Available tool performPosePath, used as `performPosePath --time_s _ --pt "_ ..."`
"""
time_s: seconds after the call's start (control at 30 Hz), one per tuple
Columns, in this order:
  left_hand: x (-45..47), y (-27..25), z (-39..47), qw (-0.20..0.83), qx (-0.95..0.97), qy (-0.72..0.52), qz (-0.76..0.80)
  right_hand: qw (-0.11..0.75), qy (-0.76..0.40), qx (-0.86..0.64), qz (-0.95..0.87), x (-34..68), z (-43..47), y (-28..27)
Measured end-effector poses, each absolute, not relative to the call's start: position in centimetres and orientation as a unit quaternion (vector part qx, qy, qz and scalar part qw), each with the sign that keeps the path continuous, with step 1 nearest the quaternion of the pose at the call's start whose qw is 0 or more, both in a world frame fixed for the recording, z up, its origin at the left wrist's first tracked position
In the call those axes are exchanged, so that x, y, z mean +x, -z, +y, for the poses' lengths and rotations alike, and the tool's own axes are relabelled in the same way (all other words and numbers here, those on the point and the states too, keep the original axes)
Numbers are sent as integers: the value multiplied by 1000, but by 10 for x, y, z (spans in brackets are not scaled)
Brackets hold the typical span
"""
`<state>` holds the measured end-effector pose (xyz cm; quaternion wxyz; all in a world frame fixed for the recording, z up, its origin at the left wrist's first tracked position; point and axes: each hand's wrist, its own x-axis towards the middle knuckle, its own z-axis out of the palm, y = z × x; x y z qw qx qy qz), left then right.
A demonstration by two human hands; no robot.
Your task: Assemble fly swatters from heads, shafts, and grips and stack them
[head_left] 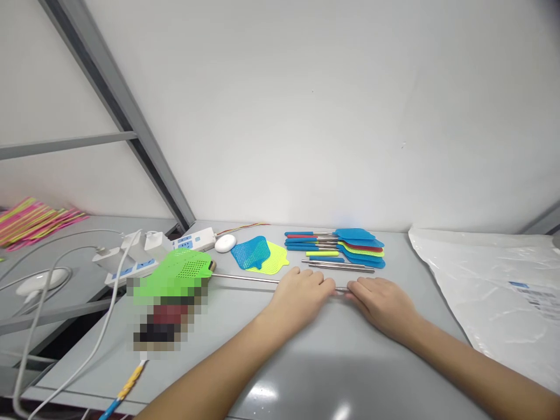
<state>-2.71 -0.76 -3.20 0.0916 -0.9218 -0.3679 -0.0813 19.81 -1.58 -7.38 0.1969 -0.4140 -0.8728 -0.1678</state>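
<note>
The left hand was curled round the rod of a green swatter; just beside it, the right hand pinched the same rod. The swatter was over the table, its long axis running sideways, its head pointing left. At right, a bag bore a label, its print too small to read. Beyond lay loose rods, then stacked swatters.

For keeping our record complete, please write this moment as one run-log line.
left hand: grips metal rod | right hand: grips same rod | rod's left end: green swatter head | behind hands: stacked swatters
</note>
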Motion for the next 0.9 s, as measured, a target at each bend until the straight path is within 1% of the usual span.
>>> performPosePath --time_s 0.2,0.3,0.47,0.6,0.9 --pt "-45 25 0 91 -918 87 -377 192 183 -429 -863 207 -11 72" --pt "-51 26 4 113 -914 98 -377 200 195 -424 -862 208 -7 70" --pt "-39 32 3 147 -905 100 -386 222 176 -426 -859 198 -7 71" --pt "-25 39 -4 134 -918 98 -361 199 165 -409 -875 192 -15 71" --pt "-32 33 5 115 -924 82 -355 197 161 -411 -875 199 -13 68"
